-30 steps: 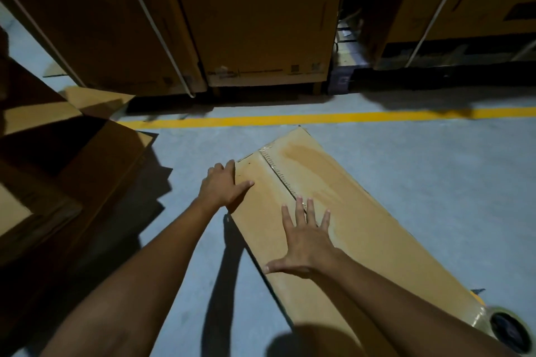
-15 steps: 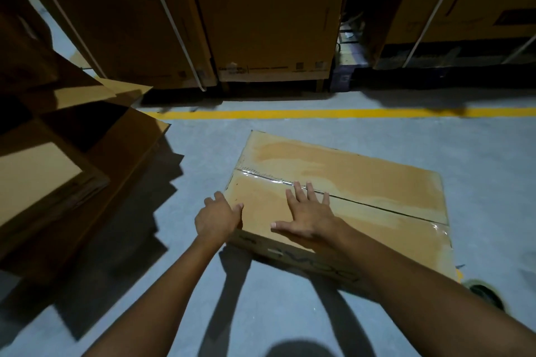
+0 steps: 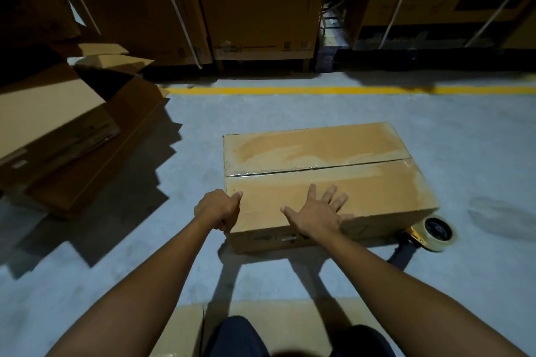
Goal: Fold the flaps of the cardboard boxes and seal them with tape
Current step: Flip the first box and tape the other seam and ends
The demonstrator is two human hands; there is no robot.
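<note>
A closed cardboard box (image 3: 316, 151) lies on the grey floor in front of me, its two top flaps meeting along a taped centre seam. My left hand (image 3: 217, 211) grips the box's near left corner, thumb on top and fingers curled down the side. My right hand (image 3: 317, 214) lies flat on the near flap with fingers spread. A tape dispenser (image 3: 432, 233) with a clear roll sits on the floor at the box's near right corner.
Open cardboard boxes (image 3: 66, 130) with raised flaps stand at the left. Large strapped cartons (image 3: 261, 3) line the back behind a yellow floor line (image 3: 348, 90). A flat cardboard sheet (image 3: 185, 330) lies under my knees at the bottom edge.
The box has been turned so its long side now faces me squarely. My left hand moved from the top edge to gripping the near left corner; my right hand stayed flat on top.
</note>
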